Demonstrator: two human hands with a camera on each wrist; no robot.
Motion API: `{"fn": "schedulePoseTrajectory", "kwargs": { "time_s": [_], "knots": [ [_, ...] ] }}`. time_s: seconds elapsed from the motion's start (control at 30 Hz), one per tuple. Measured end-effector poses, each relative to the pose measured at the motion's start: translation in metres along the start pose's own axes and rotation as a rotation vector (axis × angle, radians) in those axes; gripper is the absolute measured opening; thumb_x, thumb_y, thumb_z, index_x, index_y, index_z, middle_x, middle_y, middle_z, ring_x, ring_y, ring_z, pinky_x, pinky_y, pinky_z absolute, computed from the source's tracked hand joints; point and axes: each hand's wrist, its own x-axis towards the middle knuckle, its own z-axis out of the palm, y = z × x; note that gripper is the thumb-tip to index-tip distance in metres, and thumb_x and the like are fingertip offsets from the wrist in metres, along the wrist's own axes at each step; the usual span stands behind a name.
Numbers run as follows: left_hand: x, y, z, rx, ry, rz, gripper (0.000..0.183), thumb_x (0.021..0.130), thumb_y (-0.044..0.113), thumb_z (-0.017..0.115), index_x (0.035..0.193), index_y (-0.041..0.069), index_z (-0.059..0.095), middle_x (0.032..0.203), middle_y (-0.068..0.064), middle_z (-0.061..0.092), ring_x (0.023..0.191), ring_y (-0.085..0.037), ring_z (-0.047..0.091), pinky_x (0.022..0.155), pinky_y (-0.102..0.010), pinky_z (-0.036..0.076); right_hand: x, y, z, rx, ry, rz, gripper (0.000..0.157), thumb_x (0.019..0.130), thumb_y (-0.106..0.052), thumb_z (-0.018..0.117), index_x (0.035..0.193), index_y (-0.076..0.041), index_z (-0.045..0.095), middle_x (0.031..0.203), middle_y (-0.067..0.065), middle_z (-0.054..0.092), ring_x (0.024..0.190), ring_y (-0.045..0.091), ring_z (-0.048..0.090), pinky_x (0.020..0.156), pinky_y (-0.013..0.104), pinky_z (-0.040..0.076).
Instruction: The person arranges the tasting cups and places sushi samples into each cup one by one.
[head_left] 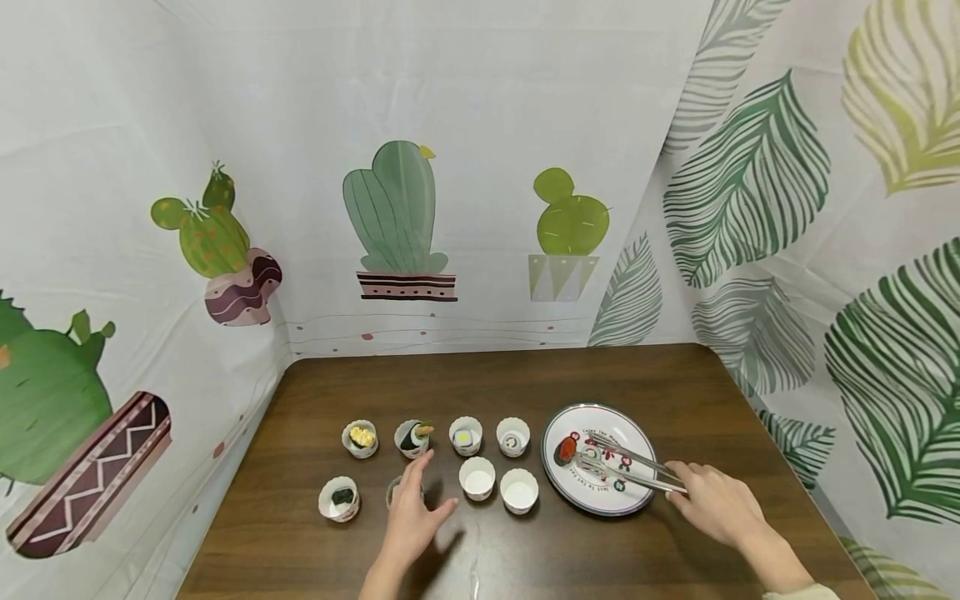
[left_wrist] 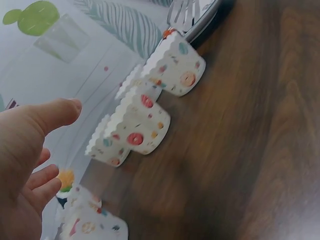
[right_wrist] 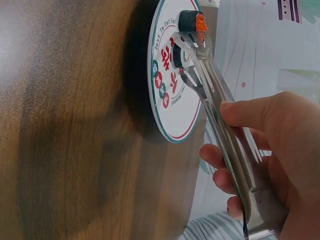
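My right hand (head_left: 718, 500) grips a pair of metal tongs (right_wrist: 232, 145), thumb on one side and fingers on the other. Their tips reach over the white printed plate (head_left: 558, 471), around a small dark-wrapped sushi roll (right_wrist: 177, 56). Whether they pinch that roll I cannot tell. Beside the tips sits a sushi piece topped with orange roe (head_left: 566, 450). My left hand (head_left: 409, 521) hovers with spread fingers near the paper cups, holding nothing. It partly hides one cup (head_left: 393, 490). Right of it stand two cups with bare white insides, the nearer cup (head_left: 519, 492) close to the plate.
Along the back row, cups hold a yellow-topped sushi (head_left: 362, 437), a dark-wrapped piece with a fried-looking tip (head_left: 415, 435), a pale square piece (head_left: 465, 437) and a small roll (head_left: 513, 442). A dark-topped piece (head_left: 342, 497) lies in the front left cup. Printed cloth hangs behind the wooden table (head_left: 600, 550).
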Motion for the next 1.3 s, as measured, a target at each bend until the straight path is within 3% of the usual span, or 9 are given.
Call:
{"fn": "schedulePoseTrajectory", "kwargs": {
  "time_s": [0.23, 0.8, 1.13, 1.3],
  "knots": [
    [-0.003, 0.004, 0.014, -0.024, -0.016, 0.009, 0.082, 0.059, 0.015, 0.085, 0.131, 0.005, 0.046, 0.126, -0.009, 0.053, 0.112, -0.028, 0.053, 0.09, -0.044, 0.044, 0.0, -0.001, -0.001, 0.005, -0.005, 0.007, 0.036, 0.074, -0.027, 0.07, 0.107, -0.014, 0.064, 0.09, 0.005, 0.067, 0.082, 0.028, 0.063, 0.057, 0.045, 0.048],
    [-0.005, 0.008, 0.046, -0.047, -0.069, -0.049, 0.085, 0.061, 0.016, 0.083, 0.134, 0.007, 0.041, 0.13, -0.01, 0.049, 0.118, -0.027, 0.049, 0.094, -0.044, 0.041, 0.003, -0.004, -0.005, -0.013, 0.02, -0.024, 0.03, 0.073, -0.025, 0.07, 0.101, -0.015, 0.064, 0.084, 0.003, 0.066, 0.076, 0.026, 0.064, 0.055, 0.044, 0.047],
    [-0.006, -0.003, 0.064, -0.004, 0.008, 0.004, 0.087, 0.056, 0.015, 0.085, 0.132, 0.002, 0.043, 0.126, -0.011, 0.051, 0.114, -0.029, 0.052, 0.09, -0.045, 0.043, 0.003, -0.005, -0.008, -0.017, 0.006, -0.022, 0.029, 0.073, -0.025, 0.07, 0.1, -0.015, 0.063, 0.082, 0.002, 0.065, 0.074, 0.026, 0.063, 0.054, 0.044, 0.046],
    [-0.005, -0.007, 0.069, -0.02, 0.014, -0.02, 0.086, 0.056, 0.015, 0.085, 0.131, 0.003, 0.044, 0.124, -0.01, 0.052, 0.113, -0.028, 0.053, 0.089, -0.045, 0.044, 0.004, -0.005, -0.007, -0.018, 0.016, -0.027, 0.03, 0.073, -0.025, 0.071, 0.1, -0.015, 0.063, 0.082, 0.002, 0.066, 0.075, 0.026, 0.063, 0.054, 0.044, 0.046]
  ]
}}
